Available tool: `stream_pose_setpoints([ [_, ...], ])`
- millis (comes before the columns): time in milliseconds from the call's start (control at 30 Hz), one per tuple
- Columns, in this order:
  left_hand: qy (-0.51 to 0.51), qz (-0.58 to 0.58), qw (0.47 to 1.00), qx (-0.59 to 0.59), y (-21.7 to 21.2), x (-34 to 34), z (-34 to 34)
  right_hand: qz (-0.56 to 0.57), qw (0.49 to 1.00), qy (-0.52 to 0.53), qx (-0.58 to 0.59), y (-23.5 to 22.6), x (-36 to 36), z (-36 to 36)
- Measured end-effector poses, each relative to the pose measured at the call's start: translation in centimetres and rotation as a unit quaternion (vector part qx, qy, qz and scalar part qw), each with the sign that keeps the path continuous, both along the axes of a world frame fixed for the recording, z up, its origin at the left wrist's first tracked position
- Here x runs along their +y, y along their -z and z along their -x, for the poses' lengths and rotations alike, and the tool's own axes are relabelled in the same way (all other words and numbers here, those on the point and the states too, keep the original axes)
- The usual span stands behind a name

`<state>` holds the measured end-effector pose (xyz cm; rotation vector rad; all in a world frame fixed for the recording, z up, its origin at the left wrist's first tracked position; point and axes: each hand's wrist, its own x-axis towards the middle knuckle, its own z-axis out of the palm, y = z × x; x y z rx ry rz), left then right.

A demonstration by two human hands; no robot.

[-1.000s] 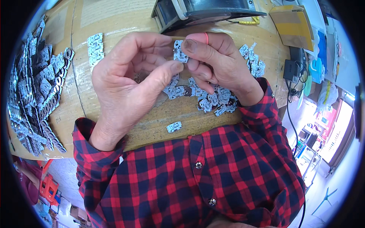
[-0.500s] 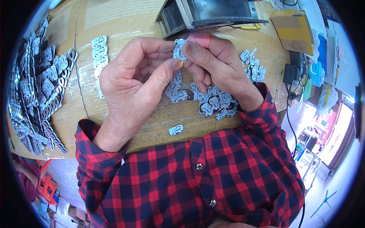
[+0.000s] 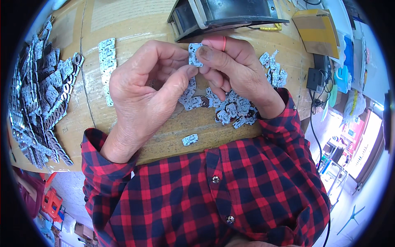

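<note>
Over the middle of the bench I hold a small white circuit board upright between both hands. My right hand pinches it, thumb across its right edge. My left hand is closed on its other side, with thumb and forefinger tips at the edge; the other fingers curl behind. Beneath the hands lies a loose pile of similar boards, partly hidden by them. One single board lies near the bench's front edge. Left of my left hand, a column of boards runs away from me, its near part partly covered.
A large heap of board strips covers the bench's left end. At the back stands a black metal housing. Right of it are a yellow cardboard box and a black adapter with cables. Another person's maroon clothing shows lower left.
The held board has turned slightly, and my left thumb has shifted a little at its lower corner. The boards on the bench stay where they were.
</note>
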<state>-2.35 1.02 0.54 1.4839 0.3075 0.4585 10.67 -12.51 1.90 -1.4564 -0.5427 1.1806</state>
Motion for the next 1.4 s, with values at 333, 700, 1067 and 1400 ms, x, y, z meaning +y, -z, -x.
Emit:
stream_pose_setpoints([
  [333,0.171,-0.366,0.911,-0.085,0.1,0.6,1.0,0.019,0.983,-0.008,-0.18,-0.5,-1.4,-1.6],
  [700,-0.147,-0.518,0.794,0.282,-2.3,6.9,3.5,-0.193,0.857,-0.21,-0.429,-0.1,0.5,0.3],
  [1067,0.193,0.035,0.966,0.167,-3.0,4.8,2.7,0.012,0.985,-0.096,-0.143,-1.9,-1.2,-0.1],
  [1400,0.221,0.053,0.954,0.198,-3.0,3.7,2.0,-0.003,0.98,-0.149,-0.131,-1.4,-1.5,-0.7],
])
